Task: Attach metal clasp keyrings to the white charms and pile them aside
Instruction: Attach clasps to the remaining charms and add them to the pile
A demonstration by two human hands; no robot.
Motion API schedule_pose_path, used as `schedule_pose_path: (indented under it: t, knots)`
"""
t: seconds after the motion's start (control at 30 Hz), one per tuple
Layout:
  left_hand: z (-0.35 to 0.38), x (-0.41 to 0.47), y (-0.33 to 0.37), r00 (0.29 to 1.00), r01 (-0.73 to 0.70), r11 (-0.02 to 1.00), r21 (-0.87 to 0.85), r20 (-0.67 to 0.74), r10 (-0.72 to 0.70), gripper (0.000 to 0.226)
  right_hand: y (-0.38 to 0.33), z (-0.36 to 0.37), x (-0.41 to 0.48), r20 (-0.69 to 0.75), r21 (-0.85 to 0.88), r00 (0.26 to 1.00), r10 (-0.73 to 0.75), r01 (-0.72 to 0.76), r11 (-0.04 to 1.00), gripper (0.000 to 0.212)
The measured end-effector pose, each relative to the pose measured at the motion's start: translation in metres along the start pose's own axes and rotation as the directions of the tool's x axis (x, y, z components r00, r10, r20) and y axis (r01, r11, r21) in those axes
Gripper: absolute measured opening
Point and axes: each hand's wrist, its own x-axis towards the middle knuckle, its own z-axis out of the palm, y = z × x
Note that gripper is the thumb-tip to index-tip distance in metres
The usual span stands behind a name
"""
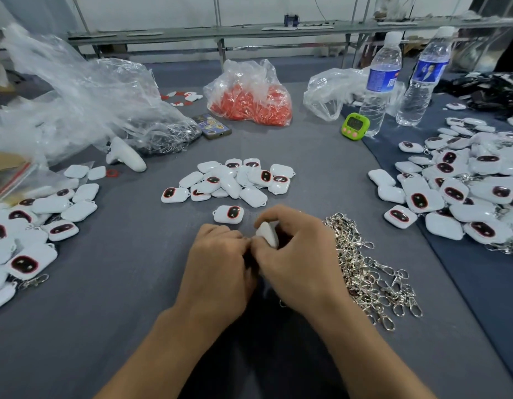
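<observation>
My right hand point(298, 254) grips a white charm point(267, 234) over the grey table, fingers curled round it. My left hand point(217, 260) meets it at the charm's left edge, fingertips pinching there; what they pinch is hidden between the fingers. A heap of metal clasp keyrings point(370, 272) lies just right of my right hand. Loose white charms point(235, 180) with dark red-rimmed windows are piled ahead, one single charm point(228, 214) lying nearest. Charms with clasps on them are heaped at the left point(33, 226) and at the right point(462, 191).
A bag of red parts point(249, 96), a phone point(211, 125), a green timer point(355, 126), two water bottles point(379, 82), a white controller point(125, 155) and crumpled clear plastic bags point(76, 90) stand along the back and left of the table.
</observation>
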Motion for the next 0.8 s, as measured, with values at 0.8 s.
schedule_pose_path:
  t: [0.8]
  knots:
    - [0.005,0.003,-0.001,0.999,-0.042,0.99,0.134,0.009,0.042,0.019,0.001,0.01,0.0,-0.012,-0.014,0.997,0.073,-0.073,0.997,0.014]
